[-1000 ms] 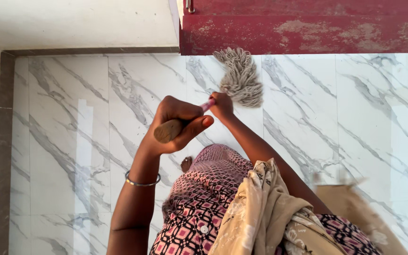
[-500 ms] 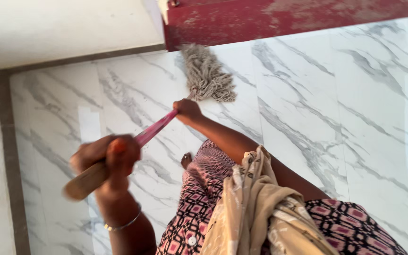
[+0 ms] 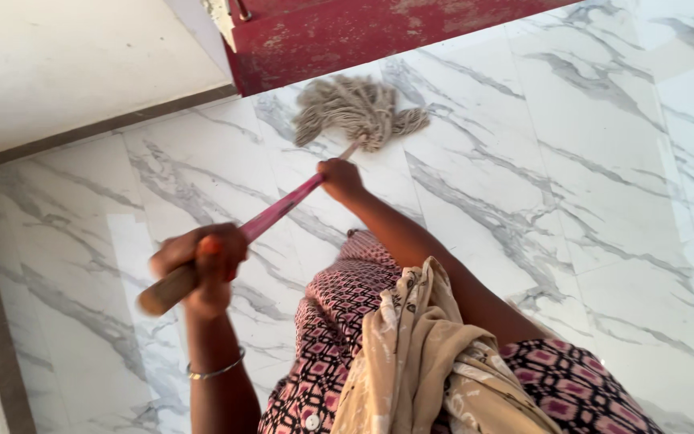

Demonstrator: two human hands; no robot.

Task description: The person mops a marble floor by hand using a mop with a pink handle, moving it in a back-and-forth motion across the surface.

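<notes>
2 hands on 1 mop handle point(image 3: 283, 206), both wrapped tight round it. Left hand point(image 3: 202, 261) grips the upper end, near the bare wooden tip; a thin bangle point(image 3: 217, 371) sits on that wrist. Right hand point(image 3: 340, 178) clamps the pink stretch lower down, close to the head. Mop head point(image 3: 357, 110), grey cotton strands, lies fanned on the white marble floor point(image 3: 572, 177), just beside the foot of a worn red door point(image 3: 347, 36) and near the dark skirting strip point(image 3: 90, 133) under the pale wall point(image 3: 58, 64).

Judgement on doing this stroke well: lower hand presses and steers, upper hand only pivots. Strands should stay spread flat so the whole width wipes. Work along the door edge and into the corner without knocking the wood. A loose cream scarf point(image 3: 419, 345) hangs over patterned clothing; best kept off the wet tile.
</notes>
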